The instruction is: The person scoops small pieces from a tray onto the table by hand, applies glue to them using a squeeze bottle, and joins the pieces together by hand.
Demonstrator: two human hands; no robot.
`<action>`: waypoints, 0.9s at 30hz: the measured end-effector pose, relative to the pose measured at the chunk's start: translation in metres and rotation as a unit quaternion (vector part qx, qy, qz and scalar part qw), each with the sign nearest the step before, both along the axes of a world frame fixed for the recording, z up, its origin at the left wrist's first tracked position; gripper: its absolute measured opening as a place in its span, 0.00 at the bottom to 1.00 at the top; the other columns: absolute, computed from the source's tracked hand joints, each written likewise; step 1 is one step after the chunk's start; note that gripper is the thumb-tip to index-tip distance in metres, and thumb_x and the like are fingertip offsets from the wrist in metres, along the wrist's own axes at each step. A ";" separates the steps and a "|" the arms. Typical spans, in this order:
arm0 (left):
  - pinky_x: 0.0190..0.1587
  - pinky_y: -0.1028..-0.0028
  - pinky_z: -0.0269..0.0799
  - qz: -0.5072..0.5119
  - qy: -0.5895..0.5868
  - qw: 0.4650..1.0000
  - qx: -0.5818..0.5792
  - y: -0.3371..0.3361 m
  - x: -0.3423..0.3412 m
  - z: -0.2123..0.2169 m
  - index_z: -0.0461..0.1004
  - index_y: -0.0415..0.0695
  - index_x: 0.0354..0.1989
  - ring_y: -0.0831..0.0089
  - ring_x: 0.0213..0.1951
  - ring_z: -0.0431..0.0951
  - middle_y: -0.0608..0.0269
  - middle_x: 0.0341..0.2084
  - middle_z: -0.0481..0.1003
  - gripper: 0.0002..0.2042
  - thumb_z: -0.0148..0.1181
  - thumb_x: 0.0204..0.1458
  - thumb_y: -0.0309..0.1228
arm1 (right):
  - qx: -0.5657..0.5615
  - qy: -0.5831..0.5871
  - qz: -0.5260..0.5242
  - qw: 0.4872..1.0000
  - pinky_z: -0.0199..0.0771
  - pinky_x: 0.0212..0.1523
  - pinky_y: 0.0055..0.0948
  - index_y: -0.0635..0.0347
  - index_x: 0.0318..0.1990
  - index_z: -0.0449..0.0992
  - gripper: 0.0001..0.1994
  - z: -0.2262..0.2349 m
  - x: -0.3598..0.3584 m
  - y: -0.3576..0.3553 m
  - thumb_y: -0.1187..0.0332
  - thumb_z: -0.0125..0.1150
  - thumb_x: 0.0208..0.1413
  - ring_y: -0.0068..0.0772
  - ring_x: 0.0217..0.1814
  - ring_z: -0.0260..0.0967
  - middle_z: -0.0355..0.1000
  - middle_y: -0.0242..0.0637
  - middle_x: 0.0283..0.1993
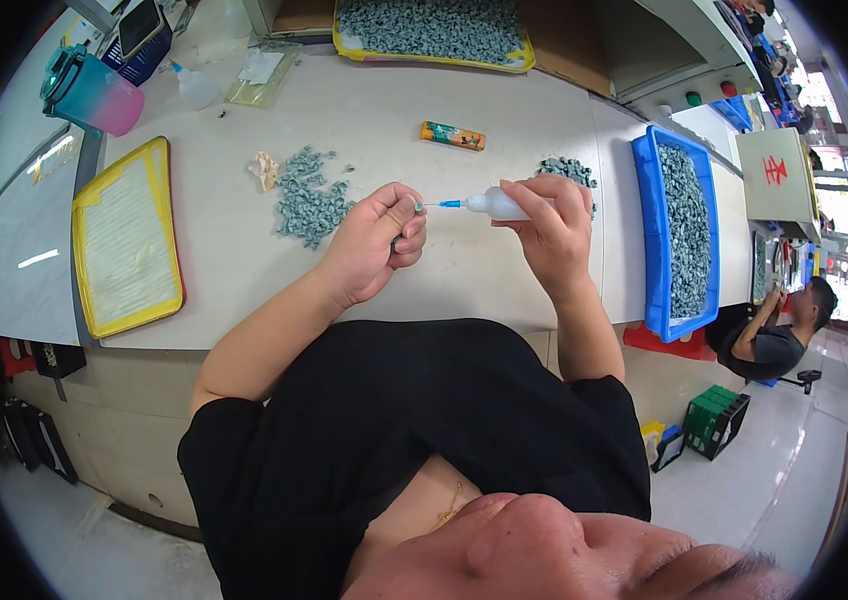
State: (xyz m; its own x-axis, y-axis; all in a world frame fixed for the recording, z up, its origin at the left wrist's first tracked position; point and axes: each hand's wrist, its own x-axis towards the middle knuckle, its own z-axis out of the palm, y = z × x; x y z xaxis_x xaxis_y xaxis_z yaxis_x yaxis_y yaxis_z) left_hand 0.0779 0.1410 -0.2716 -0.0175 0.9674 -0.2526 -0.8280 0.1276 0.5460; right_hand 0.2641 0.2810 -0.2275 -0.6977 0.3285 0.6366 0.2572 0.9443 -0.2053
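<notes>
The left hand [376,240] pinches a small grey-green piece [418,207] above the table's near middle, the right hand [551,228] grips a white squeeze bottle [497,204] whose blue needle tip [450,204] nearly touches it; overpressing could flood fingers

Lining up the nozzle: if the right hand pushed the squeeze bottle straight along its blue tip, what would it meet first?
The right hand aims the squeeze bottle leftward; its blue tip would probably first meet the small grey-green piece pinched in the left hand, though depth is unclear.
</notes>
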 end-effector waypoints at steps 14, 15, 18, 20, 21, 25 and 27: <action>0.22 0.81 0.51 0.007 0.002 1.000 -0.022 0.000 -0.001 0.003 0.65 0.42 0.35 0.82 0.22 0.56 0.69 0.23 0.62 0.07 0.46 0.65 0.32 | 0.074 -0.019 0.002 0.997 0.61 0.44 0.32 0.45 0.42 0.79 0.22 0.007 -0.002 -0.002 0.70 0.72 0.32 0.29 0.41 0.69 0.70 0.25 0.37; 0.22 0.81 0.51 0.007 0.002 1.000 -0.022 0.000 -0.001 0.003 0.65 0.42 0.35 0.82 0.22 0.56 0.69 0.23 0.62 0.07 0.46 0.65 0.32 | 0.080 -0.019 0.000 0.997 0.60 0.44 0.32 0.45 0.42 0.80 0.22 0.007 -0.002 -0.002 0.70 0.72 0.32 0.29 0.41 0.69 0.70 0.24 0.38; 0.22 0.81 0.51 0.007 0.004 1.000 -0.022 0.000 -0.001 0.004 0.65 0.42 0.35 0.82 0.22 0.56 0.69 0.23 0.62 0.08 0.46 0.65 0.32 | 0.087 -0.020 -0.002 0.996 0.60 0.44 0.31 0.44 0.42 0.80 0.22 0.009 -0.003 -0.002 0.71 0.71 0.33 0.29 0.42 0.69 0.70 0.24 0.37; 0.22 0.81 0.51 0.005 0.004 1.000 -0.023 0.000 -0.001 0.004 0.65 0.42 0.35 0.82 0.22 0.56 0.70 0.23 0.62 0.08 0.46 0.65 0.32 | 0.092 -0.028 -0.002 0.995 0.59 0.44 0.31 0.44 0.43 0.80 0.21 0.012 -0.003 -0.003 0.71 0.70 0.34 0.28 0.42 0.69 0.70 0.24 0.37; 0.22 0.81 0.51 0.006 0.004 1.000 -0.023 0.000 -0.001 0.004 0.65 0.42 0.35 0.82 0.22 0.56 0.70 0.23 0.62 0.08 0.46 0.65 0.32 | 0.096 -0.036 -0.002 0.995 0.59 0.44 0.31 0.43 0.43 0.80 0.21 0.013 -0.003 -0.003 0.71 0.69 0.35 0.28 0.42 0.69 0.70 0.24 0.37; 0.22 0.81 0.51 0.006 0.008 1.000 -0.023 0.000 -0.001 0.005 0.64 0.42 0.35 0.82 0.22 0.56 0.70 0.22 0.62 0.08 0.46 0.65 0.32 | 0.105 -0.040 0.000 0.994 0.58 0.45 0.31 0.44 0.43 0.80 0.21 0.016 -0.005 -0.003 0.72 0.67 0.36 0.27 0.42 0.68 0.70 0.23 0.38; 0.22 0.81 0.51 0.005 0.010 1.000 -0.024 0.000 -0.001 0.006 0.64 0.41 0.35 0.82 0.22 0.56 0.70 0.22 0.62 0.08 0.46 0.65 0.32 | 0.108 -0.046 0.002 0.993 0.58 0.45 0.31 0.44 0.42 0.80 0.20 0.017 -0.006 -0.004 0.72 0.66 0.36 0.26 0.42 0.68 0.70 0.23 0.38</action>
